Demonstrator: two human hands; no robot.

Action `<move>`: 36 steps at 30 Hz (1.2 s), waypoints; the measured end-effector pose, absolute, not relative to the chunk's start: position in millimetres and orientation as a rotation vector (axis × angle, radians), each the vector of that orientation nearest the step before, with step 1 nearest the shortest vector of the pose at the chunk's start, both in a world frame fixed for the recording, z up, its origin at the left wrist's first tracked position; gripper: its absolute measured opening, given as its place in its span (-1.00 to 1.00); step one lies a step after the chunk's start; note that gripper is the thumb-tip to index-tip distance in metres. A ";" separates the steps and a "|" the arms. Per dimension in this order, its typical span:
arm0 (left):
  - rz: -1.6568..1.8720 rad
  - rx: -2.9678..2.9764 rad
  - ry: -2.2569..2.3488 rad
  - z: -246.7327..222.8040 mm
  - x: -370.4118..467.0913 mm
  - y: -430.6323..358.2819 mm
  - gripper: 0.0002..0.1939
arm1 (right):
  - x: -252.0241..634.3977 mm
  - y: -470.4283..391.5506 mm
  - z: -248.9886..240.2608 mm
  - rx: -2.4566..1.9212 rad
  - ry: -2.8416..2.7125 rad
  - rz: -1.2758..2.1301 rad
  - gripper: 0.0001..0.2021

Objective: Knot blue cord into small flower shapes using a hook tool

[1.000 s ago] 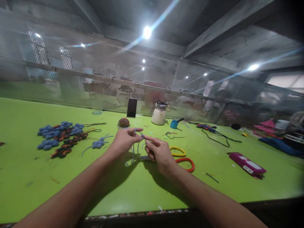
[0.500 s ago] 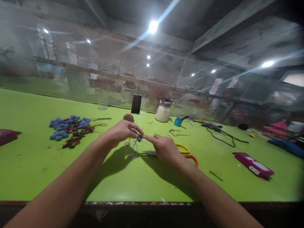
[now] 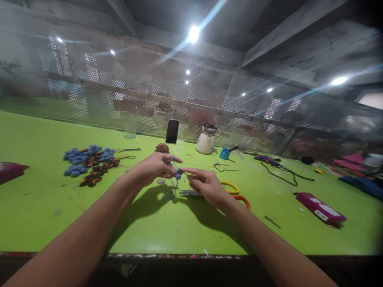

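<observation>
The left hand [image 3: 152, 168] had moved a little, and its pointing finger looked straighter than half a second ago. It pinched the small blue yarn piece [image 3: 178, 174], with yarn looped up by that finger. The piece hung between both hands, above the green table [image 3: 167, 235], and showed more clearly than before. The right hand [image 3: 209, 185] had turned a bit; its pointing finger reached the yarn, but I cannot tell if it pinched anything. So the yarn piece was probably still being worked on.

Now the counting, left to right. There was one magenta thing [image 3: 12, 172] at the edge. About five blue yarn flowers [image 3: 75, 170] lay heaped with several black-and-orange flowers [image 3: 91, 178], too jumbled to count. Then came one clear cup [image 3: 130, 133], one yarn ball [image 3: 162, 148], one phone [image 3: 172, 130], one pair of scissors [image 3: 188, 193], one pale jug [image 3: 205, 143], one blue pot [image 3: 224, 154] and one magenta box [image 3: 320, 209].
</observation>
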State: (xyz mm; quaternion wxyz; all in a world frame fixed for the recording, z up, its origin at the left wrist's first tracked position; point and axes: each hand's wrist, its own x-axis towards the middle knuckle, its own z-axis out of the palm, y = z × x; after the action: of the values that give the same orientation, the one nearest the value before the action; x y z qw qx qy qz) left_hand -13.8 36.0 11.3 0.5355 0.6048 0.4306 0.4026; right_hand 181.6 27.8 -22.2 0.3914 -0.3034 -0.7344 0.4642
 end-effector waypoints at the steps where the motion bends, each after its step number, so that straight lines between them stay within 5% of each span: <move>1: 0.964 1.409 1.002 11.1 -13.4 36.1 -0.52 | 180.1 27.7 -22.8 -0.760 -1.819 1.200 -0.59; 4: 0.966 1.382 0.982 10.2 -11.1 36.1 -0.44 | 175.7 26.7 -24.0 -0.763 -1.673 1.243 -0.56; 13: 1.024 1.410 1.067 6.4 -1.4 35.4 -0.62 | 170.9 27.2 -25.8 -0.941 -1.422 1.356 -0.46; 26: 1.073 1.416 1.052 -0.5 -0.7 38.8 -0.48 | 169.6 31.9 -31.9 -0.867 -1.613 1.101 -0.61; 36: 1.055 1.736 1.203 -4.2 8.2 38.0 -0.39 | 168.5 36.0 -36.2 -0.916 -1.544 1.210 -0.68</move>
State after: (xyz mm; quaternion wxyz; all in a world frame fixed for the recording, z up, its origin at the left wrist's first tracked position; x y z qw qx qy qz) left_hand 8.2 38.0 -4.2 0.3806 0.6799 0.4712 0.4134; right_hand 168.5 36.0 -36.2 0.4690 -0.3736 -0.6299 0.4937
